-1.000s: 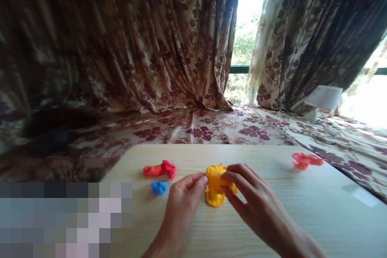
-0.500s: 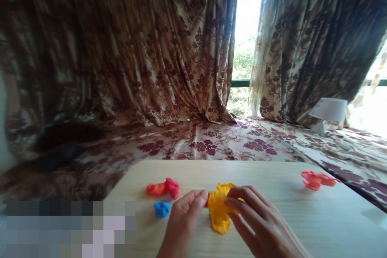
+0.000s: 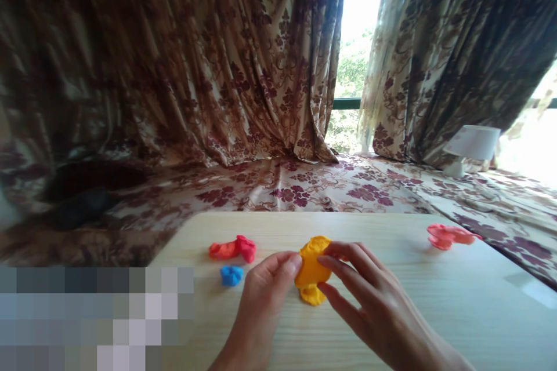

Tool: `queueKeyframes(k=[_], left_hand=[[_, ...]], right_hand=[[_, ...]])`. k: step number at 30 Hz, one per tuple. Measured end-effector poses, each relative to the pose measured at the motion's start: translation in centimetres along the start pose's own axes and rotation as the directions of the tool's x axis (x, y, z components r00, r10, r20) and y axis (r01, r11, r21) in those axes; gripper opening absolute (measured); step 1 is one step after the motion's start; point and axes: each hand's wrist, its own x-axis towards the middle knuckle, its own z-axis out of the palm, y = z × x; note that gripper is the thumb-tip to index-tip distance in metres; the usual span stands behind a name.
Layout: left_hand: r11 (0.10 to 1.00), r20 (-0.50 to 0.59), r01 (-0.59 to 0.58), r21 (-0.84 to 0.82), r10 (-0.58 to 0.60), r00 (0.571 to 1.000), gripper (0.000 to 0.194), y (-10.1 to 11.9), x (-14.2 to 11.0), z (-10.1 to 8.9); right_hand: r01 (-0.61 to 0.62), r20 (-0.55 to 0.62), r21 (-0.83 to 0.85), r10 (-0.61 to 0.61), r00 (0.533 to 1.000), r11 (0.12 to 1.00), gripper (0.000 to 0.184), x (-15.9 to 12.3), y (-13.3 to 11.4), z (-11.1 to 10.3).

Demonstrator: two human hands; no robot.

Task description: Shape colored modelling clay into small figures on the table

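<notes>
A flattened piece of yellow modelling clay (image 3: 313,266) is held between my two hands over the table. Its rim is uneven, and a narrower lobe hangs at its lower end. My left hand (image 3: 272,284) pinches the left edge, thumb on top and fingers curled beneath. On the other side, my right hand (image 3: 369,284) grips the right edge with its fingertips, which cover part of the clay. Left of my left hand lie a small blue clay lump (image 3: 231,275) and a red-orange clay piece (image 3: 230,249) with a darker red end.
A coral-pink clay piece (image 3: 452,236) lies at the right side of the pale wooden table (image 3: 391,232). Beyond the table are a floral-covered surface (image 3: 296,194), a white lamp (image 3: 472,142) and patterned curtains (image 3: 261,69). The lower left is pixelated.
The yellow clay has turned slightly, its face now smoother and rounder between my hands. A red bit by my left thumb no longer shows. The view has tipped down a little.
</notes>
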Motion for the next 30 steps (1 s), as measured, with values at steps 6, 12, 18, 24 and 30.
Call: queueKeyframes(k=[6,12,18,24,30], left_hand=[[0.994,-0.003,-0.048,0.095,0.048,0.999,0.027,-0.15,0.37,-0.43],[0.993,0.030,-0.047,0.111,0.044,0.999,0.026,0.38,0.02,0.10],[0.999,0.014,-0.003,0.043,0.002,1.000,0.019,0.12,0.14,0.05],[0.999,0.002,-0.003,0.047,0.003,1.000,0.021,0.15,0.21,0.17],[0.999,-0.006,-0.005,0.049,0.005,1.000,0.020,-0.08,0.28,0.14]], right_hand=[[0.021,0.045,0.006,-0.022,0.999,1.000,0.024,0.06,-0.07,0.07],[0.004,0.075,0.025,-0.006,0.997,1.000,0.023,-0.10,0.08,0.13],[-0.007,0.097,0.037,0.003,0.995,0.999,0.024,-0.15,0.10,0.11],[0.008,0.078,0.013,-0.009,0.997,1.000,0.024,-0.06,0.04,0.03],[-0.001,0.103,0.041,-0.003,0.995,0.999,0.021,-0.12,0.25,0.13]])
